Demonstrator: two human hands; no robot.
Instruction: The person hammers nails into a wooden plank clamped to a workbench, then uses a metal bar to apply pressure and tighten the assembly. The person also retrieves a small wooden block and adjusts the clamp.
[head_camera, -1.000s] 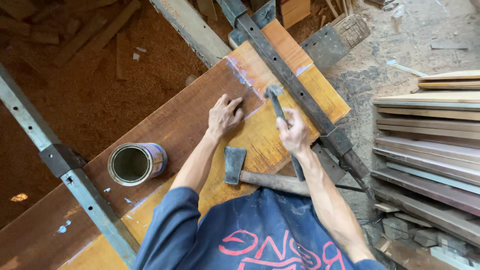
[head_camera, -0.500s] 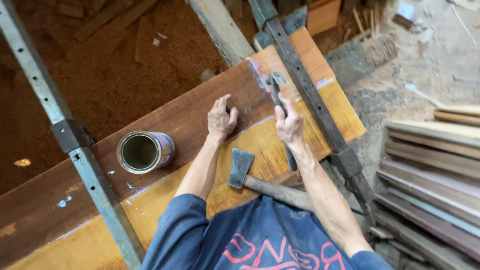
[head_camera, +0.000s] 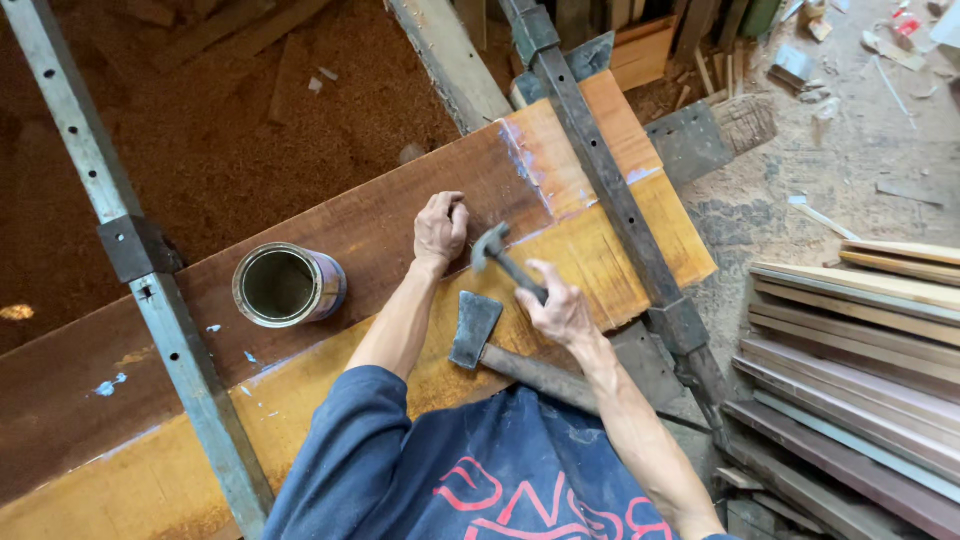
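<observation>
My right hand grips the handle of a small hammer, whose metal head hangs just right of my left hand. My left hand rests on the dark brown plank with its fingers curled, pinching at something too small to make out. A paler yellow-orange plank lies alongside the dark one. A hatchet with a wooden handle lies flat on the pale plank, just below my right hand.
An open metal can stands on the dark plank to the left. Two long metal bar clamps cross the planks. Stacked boards lie at the right. Sawdust covers the ground beyond.
The hammer head has swung left and down toward my left hand. My left hand's fingers have curled from flat into a pinch. The view has shifted slightly.
</observation>
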